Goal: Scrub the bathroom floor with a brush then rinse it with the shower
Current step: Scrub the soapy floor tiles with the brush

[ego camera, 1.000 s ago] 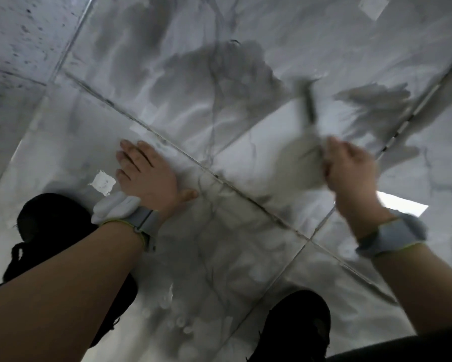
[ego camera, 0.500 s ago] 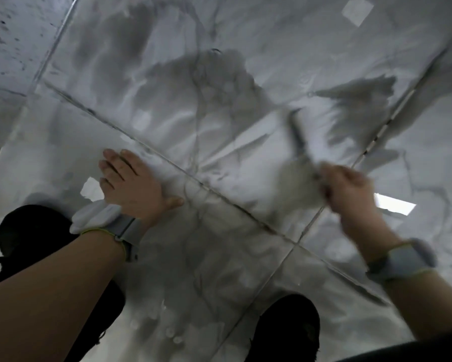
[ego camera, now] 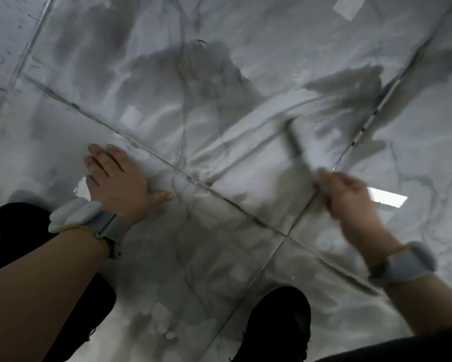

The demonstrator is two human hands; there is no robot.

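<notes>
At the right hand [ego camera: 350, 202], the fingers are curled tight round the near end of the brush [ego camera: 296, 147], which is blurred; its long axis seems to run up and to the left from the fist, its far end pointing away over the wet marble floor [ego camera: 219, 74]. Well apart, the left hand [ego camera: 117, 178] presses flat on the tile, fingers straight and together, so the right hand is the working one.
</notes>
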